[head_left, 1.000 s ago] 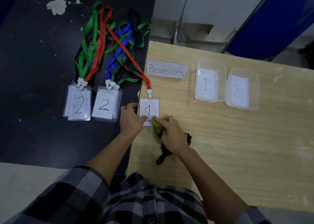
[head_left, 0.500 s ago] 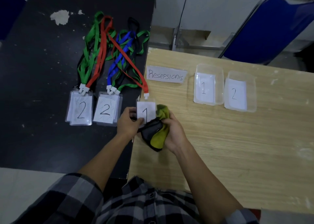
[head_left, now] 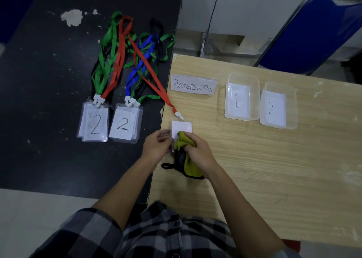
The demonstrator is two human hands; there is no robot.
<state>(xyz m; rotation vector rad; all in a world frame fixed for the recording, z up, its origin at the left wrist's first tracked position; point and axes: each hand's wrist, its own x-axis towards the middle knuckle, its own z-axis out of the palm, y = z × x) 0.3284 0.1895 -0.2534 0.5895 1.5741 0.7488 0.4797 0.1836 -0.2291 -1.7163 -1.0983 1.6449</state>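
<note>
Clear tub (head_left: 254,81): paper slip "1" (head_left: 238,101) inside. Second tub (head_left: 291,94) just beside: slip "2" (head_left: 273,109). Left hand (head_left: 156,148) fingers pinch badge (head_left: 182,127) edge; right hand (head_left: 199,153) grips yellow-green cloth (head_left: 189,164) on badge

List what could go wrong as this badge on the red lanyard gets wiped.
1. The left hand holds the badge only at its left edge, so a firm stroke of the cloth in the right hand may skew or crease it.
2. The red lanyard crosses the blue lanyard; tugging the badge could drag it and shift the stack marked 2.
</note>
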